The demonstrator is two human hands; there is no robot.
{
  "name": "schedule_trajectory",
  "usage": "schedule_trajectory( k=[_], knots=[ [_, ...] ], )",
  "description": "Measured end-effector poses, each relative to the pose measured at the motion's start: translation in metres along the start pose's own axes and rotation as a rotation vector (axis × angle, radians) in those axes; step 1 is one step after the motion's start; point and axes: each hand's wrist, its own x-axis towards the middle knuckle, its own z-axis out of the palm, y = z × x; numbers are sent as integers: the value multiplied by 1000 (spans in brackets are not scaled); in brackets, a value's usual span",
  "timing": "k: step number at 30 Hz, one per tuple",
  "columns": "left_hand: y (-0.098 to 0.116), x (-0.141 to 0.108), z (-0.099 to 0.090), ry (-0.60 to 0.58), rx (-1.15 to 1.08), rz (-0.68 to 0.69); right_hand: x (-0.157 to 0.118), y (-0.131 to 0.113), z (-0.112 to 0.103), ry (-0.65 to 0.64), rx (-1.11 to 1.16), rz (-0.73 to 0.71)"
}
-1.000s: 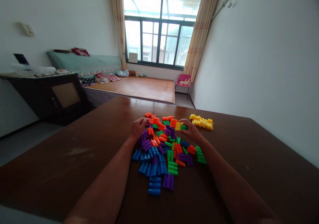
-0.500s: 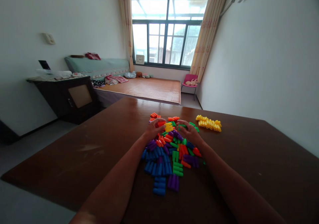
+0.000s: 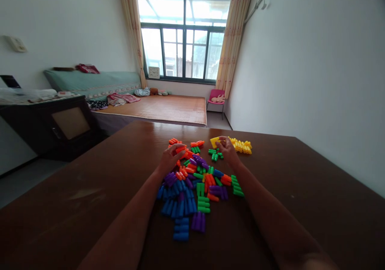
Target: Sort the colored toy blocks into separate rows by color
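Observation:
My left hand (image 3: 169,158) is at the far left of the pile, its thumb and fingers closed on an orange toy block (image 3: 181,150). My right hand (image 3: 227,150) pinches a yellow block (image 3: 214,142) by its right side, just left of the joined yellow blocks (image 3: 242,146). Under and beside the right fingers lie several green blocks (image 3: 214,155). Between my forearms spreads the mixed pile, with purple blocks (image 3: 199,162), orange ones, green ones and a cluster of blue blocks (image 3: 179,201) at its near left.
The pile rests on a dark brown wooden table (image 3: 105,174). Beyond it stand a bed with a woven mat (image 3: 168,107), a pink chair (image 3: 215,95) and a window. A dark cabinet (image 3: 69,119) is on the left.
The yellow block has passed from beside my left hand into my right hand, which has moved towards the joined yellow blocks. My left hand stays over the orange blocks. The view has turned right.

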Motion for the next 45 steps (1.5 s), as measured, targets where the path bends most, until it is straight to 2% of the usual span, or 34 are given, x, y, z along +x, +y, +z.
schedule_trajectory(
  k=[4, 8, 13, 17, 20, 22, 24, 25, 27, 28, 29, 30, 32, 34, 38, 40, 43, 45],
  knots=[
    [-13, 5, -15, 43, 244, 81, 21, 31, -67, 259, -310, 71],
    [-27, 8, -29, 196, 374, 131, 21, 54, -116, 317, -498, 137],
    [-44, 8, -43, 346, 379, -13, 23, 77, -136, 351, -576, 200],
    [-57, 9, -45, 312, 363, -36, 36, 97, -144, 361, -649, 252],
    [-61, 10, -44, 265, 374, -32, 42, 97, -148, 384, -804, 238],
    [-63, 10, -43, 259, 383, -37, 38, 82, -140, 379, -865, 140],
    [-65, 11, -43, 260, 388, -40, 25, 56, -116, 208, -803, -15],
    [-66, 11, -44, 260, 389, -40, 14, 40, -99, 39, -723, -88],
    [-69, 11, -44, 252, 389, -37, -11, 10, -60, -413, -581, -208],
    [-70, 12, -44, 251, 388, -36, -23, -4, -42, -587, -560, -242],
    [-71, 12, -44, 252, 387, -35, -35, -16, -25, -700, -584, -259],
    [-71, 12, -44, 253, 384, -35, -44, -26, -11, -744, -637, -278],
    [-70, 11, -43, 253, 376, -41, -56, -39, 7, -720, -773, -274],
    [-67, 11, -42, 250, 366, -48, -58, -47, 14, -702, -878, -256],
    [-61, 9, -40, 246, 347, -65, -55, -55, 25, -837, -994, -250],
    [-59, 8, -40, 245, 338, -71, -56, -56, 31, -863, -1051, -245],
    [-58, 8, -40, 248, 325, -67, -55, -53, 34, -852, -1032, -239],
    [-58, 9, -39, 258, 312, -58, -47, -50, 31, -806, -883, -187]
  ],
)
